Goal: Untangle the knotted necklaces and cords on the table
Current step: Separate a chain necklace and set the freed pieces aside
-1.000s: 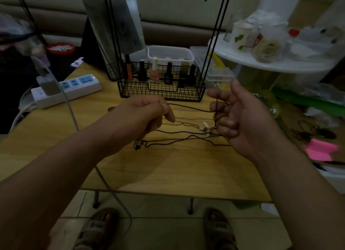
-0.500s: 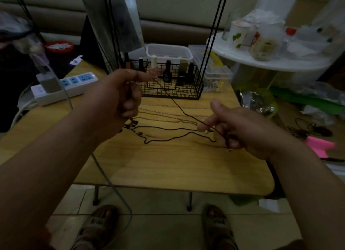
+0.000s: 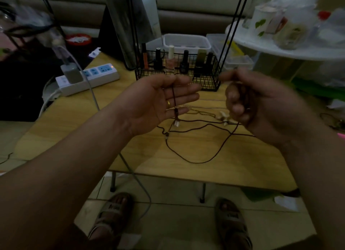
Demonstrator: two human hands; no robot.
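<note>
Cord (image 3: pixel 196 162) is drooping, light and limp, from your hands onto the table (image 3: pixel 233 175); your left hand (image 3: pixel 158 102) is pinching it, other fingers (image 3: pixel 186 97) straight, your right hand (image 3: pixel 261 107) curling round it. Gripping near the clasp (image 3: pixel 176 123) is probably safest.

Table (image 3: pixel 233 167) top of pale wood grain, smooth and matt. Thin dark cord (image 3: pixel 196 162), matt like woven thread. Black metal wire basket (image 3: pixel 209 82) holding glossy nail polish bottles (image 3: pixel 183 64). White power strip (image 3: pixel 100 76) of smooth plastic. Shiny gold-coloured metal ring (image 3: pixel 168 103) on the left hand (image 3: pixel 158 102).
</note>
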